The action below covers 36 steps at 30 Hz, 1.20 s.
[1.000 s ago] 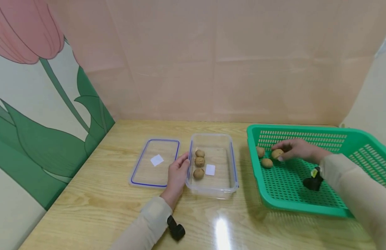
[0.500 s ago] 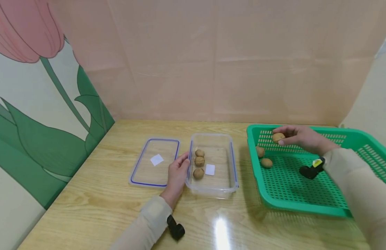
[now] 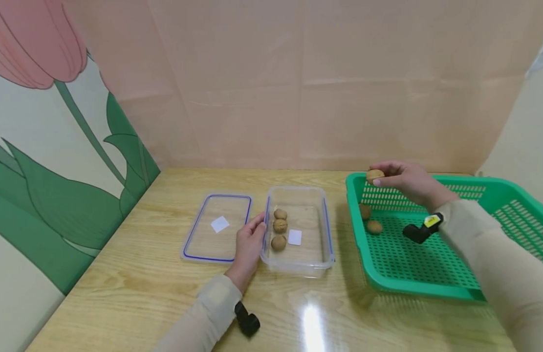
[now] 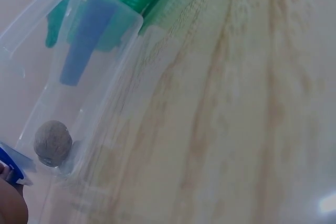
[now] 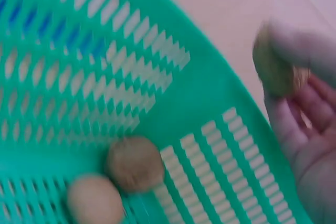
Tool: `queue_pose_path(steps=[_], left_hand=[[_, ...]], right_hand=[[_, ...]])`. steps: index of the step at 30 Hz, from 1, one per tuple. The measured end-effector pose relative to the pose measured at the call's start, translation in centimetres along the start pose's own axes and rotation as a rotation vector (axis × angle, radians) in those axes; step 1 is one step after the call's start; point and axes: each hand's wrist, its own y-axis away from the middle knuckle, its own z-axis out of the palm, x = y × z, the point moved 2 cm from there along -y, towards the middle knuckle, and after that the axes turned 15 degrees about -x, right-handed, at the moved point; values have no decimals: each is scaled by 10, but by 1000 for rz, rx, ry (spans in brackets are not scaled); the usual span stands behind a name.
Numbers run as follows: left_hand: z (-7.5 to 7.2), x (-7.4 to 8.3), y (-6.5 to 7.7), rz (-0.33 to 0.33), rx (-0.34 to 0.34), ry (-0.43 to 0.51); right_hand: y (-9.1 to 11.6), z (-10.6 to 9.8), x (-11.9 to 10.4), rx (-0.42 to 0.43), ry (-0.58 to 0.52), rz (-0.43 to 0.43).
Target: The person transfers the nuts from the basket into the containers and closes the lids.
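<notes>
My right hand [image 3: 409, 183] pinches a walnut [image 3: 375, 176] between thumb and fingers, up at the back left rim of the green basket [image 3: 421, 288]. In the right wrist view this walnut [image 5: 273, 64] is blurred. Two more walnuts lie in the basket's left corner, a darker walnut [image 5: 135, 164] and a paler walnut [image 5: 94, 200]. My left hand [image 3: 247, 249] grips the left edge of a clear plastic container [image 3: 313, 266], thumb at the rim. Inside it, three walnuts [image 3: 280, 226] form a line along the left side, beside a white paper square [image 3: 295, 237].
A clear lid with a blue seal [image 3: 201, 256] lies left of the container, a white square [image 3: 220, 224] showing on it. The wooden table [image 3: 135, 303] ends at a pinkish backdrop [image 3: 253, 98]. Black cameras, such as the left wrist camera [image 3: 247, 320], stick out from the sleeves.
My right hand has lifted the walnut from the basket floor up to rim height and shifted it left. My left hand, the container and its walnuts stay in place.
</notes>
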Motion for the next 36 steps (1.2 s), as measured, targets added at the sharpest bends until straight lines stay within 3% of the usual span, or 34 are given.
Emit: queue_pose_path(steps=[5,17,27,36], left_hand=[[0,0,0,-7,-2,1],[-1,-1,1,23,-2,-29],[0,-2,0,-12,2,-9],[3,-3,0,-14,9,11]], right_hand=[[-7,8,-7,40,-112,45],[-25,37,-30,32,-224,-2],[-41,64,-53,15,-244,-13],[-54,83,-62,-4,-177,-12]])
